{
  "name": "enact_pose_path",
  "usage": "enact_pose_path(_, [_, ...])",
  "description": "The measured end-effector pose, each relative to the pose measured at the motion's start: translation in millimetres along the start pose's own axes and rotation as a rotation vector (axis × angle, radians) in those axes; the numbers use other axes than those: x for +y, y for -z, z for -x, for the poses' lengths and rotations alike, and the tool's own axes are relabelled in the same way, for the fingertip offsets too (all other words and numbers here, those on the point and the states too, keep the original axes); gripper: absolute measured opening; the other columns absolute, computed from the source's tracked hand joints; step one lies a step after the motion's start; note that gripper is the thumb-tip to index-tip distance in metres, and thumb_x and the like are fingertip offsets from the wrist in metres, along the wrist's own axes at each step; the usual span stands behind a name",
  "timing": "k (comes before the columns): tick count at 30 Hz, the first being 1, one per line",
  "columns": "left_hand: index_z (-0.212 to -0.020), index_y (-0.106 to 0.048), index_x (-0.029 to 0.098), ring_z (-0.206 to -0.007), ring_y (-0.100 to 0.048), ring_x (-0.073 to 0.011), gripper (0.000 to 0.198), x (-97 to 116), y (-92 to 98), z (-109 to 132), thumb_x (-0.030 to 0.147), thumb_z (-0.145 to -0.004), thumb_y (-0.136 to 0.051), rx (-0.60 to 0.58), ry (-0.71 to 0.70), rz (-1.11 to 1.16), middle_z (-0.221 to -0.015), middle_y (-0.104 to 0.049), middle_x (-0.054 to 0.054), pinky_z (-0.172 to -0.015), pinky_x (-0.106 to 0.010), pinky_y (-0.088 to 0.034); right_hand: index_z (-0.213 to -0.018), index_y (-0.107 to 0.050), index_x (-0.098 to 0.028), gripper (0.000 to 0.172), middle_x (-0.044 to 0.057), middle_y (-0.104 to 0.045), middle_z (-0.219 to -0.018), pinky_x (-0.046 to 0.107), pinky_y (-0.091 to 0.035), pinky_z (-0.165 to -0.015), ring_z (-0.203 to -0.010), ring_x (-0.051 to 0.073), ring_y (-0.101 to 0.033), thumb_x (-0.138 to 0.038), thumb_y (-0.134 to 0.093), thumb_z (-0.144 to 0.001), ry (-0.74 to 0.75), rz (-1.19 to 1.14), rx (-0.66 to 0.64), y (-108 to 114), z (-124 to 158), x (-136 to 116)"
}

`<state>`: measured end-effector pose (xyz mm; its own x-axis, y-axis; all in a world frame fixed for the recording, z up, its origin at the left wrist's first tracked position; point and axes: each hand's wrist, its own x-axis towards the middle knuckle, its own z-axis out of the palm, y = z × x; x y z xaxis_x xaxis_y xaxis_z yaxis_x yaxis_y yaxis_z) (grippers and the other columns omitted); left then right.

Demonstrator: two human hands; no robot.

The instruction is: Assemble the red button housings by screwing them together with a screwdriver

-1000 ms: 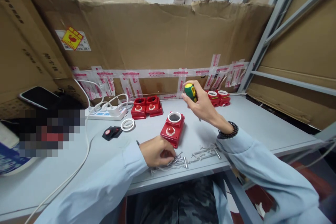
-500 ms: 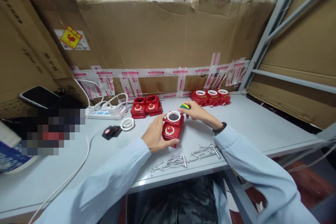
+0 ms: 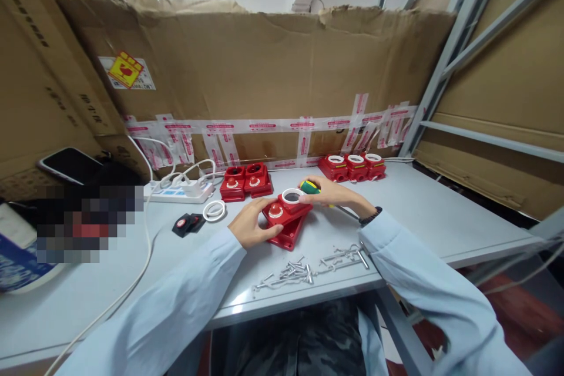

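Note:
My left hand (image 3: 252, 224) grips the left end of a red cover (image 3: 289, 210), thumb along its front edge. The cover carries a red dome (image 3: 275, 210) and a white ring (image 3: 292, 195) around a dark round window. It sits turned at an angle over a red base (image 3: 287, 239), whose front part shows below. My right hand (image 3: 325, 190) is closed round a screwdriver (image 3: 310, 187) with a green and yellow handle, its shaft pointing back toward my wrist. Fingers of that hand also reach the cover's right end.
Loose screws (image 3: 293, 272) and long metal pins (image 3: 341, 258) lie near the front edge. White rings (image 3: 214, 211) and black square pieces (image 3: 187, 224) lie left. Behind stand red units (image 3: 247, 182), more red units (image 3: 352, 168), and a power strip (image 3: 180, 192). Cardboard (image 3: 264, 70) walls the back.
The red cover has swung round on its base, so its dome end points left and the base shows beneath. My left hand has moved slightly left with it; my right fingers now touch the cover.

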<state>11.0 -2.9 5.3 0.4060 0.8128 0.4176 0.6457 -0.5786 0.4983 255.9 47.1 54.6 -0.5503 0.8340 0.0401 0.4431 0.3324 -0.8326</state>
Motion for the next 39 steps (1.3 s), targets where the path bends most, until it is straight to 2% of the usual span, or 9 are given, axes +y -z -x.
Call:
enact_pose_path(5, [-0.125, -0.05, 0.015, -0.112, -0.055, -0.0293, 0.06, 7, 10.0, 0, 0.042, -0.073, -0.064, 0.055, -0.034, 0.038, -0.122, -0.059, -0.014, -0.099, -0.046, -0.041, -0.105, -0.047, -0.019, 0.064, -0.005, -0.052, -0.078, 0.016, -0.037, -0.045, -0.056, 0.006, -0.045, -0.036, -0.08, -0.053, 0.087, -0.07, -0.058, 1, 1, -2])
enact_pose_path(10, [-0.125, -0.049, 0.017, -0.113, -0.055, -0.0294, 0.059, 12, 16.2, -3, 0.042, -0.074, -0.065, 0.081, -0.018, 0.125, -0.124, -0.058, -0.012, -0.1, -0.046, -0.041, -0.101, -0.045, -0.021, 0.06, -0.008, -0.049, -0.073, 0.016, -0.031, -0.038, -0.049, 0.005, -0.041, -0.035, -0.08, -0.054, 0.149, -0.179, -0.026, 2, 2, -6])
enact_pose_path(17, [-0.136, -0.027, 0.021, -0.121, -0.049, -0.0244, 0.066, 9, 14.6, -15, 0.039, -0.082, -0.06, 0.22, -0.025, 0.322, -0.133, -0.046, -0.013, -0.102, -0.043, -0.04, -0.089, -0.043, -0.022, 0.056, -0.011, -0.043, -0.061, 0.018, -0.027, -0.032, -0.037, 0.003, -0.036, -0.038, -0.081, -0.052, 0.195, -0.343, 0.33, 14, 4, -11])
enact_pose_path(20, [-0.129, -0.039, 0.021, -0.122, -0.046, -0.0254, 0.055, 13, 9.7, -23, 0.039, -0.082, -0.059, 0.152, -0.057, 0.152, -0.131, -0.047, -0.012, -0.103, -0.043, -0.038, -0.083, -0.041, -0.022, 0.052, -0.011, -0.043, -0.057, 0.019, -0.027, -0.031, -0.037, 0.004, -0.037, -0.042, -0.079, -0.054, 0.186, -0.413, 0.518, 21, 2, -9])
enact_pose_path(24, [-0.12, -0.053, 0.021, -0.113, -0.053, -0.0264, 0.043, 22, -3.4, -36, 0.041, -0.082, -0.058, -0.024, -0.112, -0.025, -0.121, -0.057, -0.011, -0.099, -0.043, -0.041, -0.081, -0.043, -0.021, 0.05, -0.009, -0.046, -0.058, 0.018, -0.028, -0.032, -0.039, 0.004, -0.037, -0.045, -0.078, -0.054, 0.136, -0.446, 0.573, 23, 0, -4])
enact_pose_path(27, [-0.103, -0.063, 0.017, -0.091, -0.063, -0.023, 0.027, 29, -13.3, -44, 0.035, -0.084, -0.056, -0.029, -0.124, -0.032, -0.099, -0.067, -0.01, -0.087, -0.038, -0.048, -0.081, -0.044, -0.021, 0.05, -0.009, -0.045, -0.057, 0.018, -0.028, -0.031, -0.039, 0.004, -0.037, -0.045, -0.078, -0.053, 0.13, -0.437, 0.575, 21, -1, -2])
enact_pose_path(30, [-0.098, -0.066, 0.015, -0.091, -0.065, -0.0221, 0.023, 33, -14.2, -47, 0.03, -0.082, -0.058, 0.061, -0.168, -0.006, -0.1, -0.068, -0.011, -0.086, -0.035, -0.05, -0.08, -0.044, -0.021, 0.05, -0.009, -0.044, -0.056, 0.019, -0.029, -0.031, -0.039, 0.005, -0.037, -0.044, -0.079, -0.053, 0.126, -0.422, 0.585, 20, -1, -1])
enact_pose_path(35, [-0.102, -0.067, 0.016, -0.096, -0.064, -0.0214, 0.029, 29, 22.3, -35, 0.035, -0.081, -0.06, 0.225, -0.172, -0.04, -0.105, -0.068, -0.01, -0.086, -0.032, -0.05, -0.077, -0.042, -0.021, 0.048, -0.009, -0.044, -0.057, 0.019, -0.027, -0.03, -0.037, 0.004, -0.037, -0.042, -0.079, -0.055, 0.109, -0.409, 0.598, 21, -1, -1])
enact_pose_path(39, [-0.095, -0.07, 0.017, -0.088, -0.066, -0.0228, 0.036, -2, 74.2, -8, 0.046, -0.077, -0.058, 0.236, 0.018, -0.155, -0.097, -0.072, -0.008, -0.081, -0.031, -0.05, -0.075, -0.042, -0.021, 0.048, -0.01, -0.042, -0.055, 0.019, -0.026, -0.029, -0.035, 0.004, -0.035, -0.042, -0.08, -0.054, 0.127, -0.416, 0.588, 19, 0, -2])
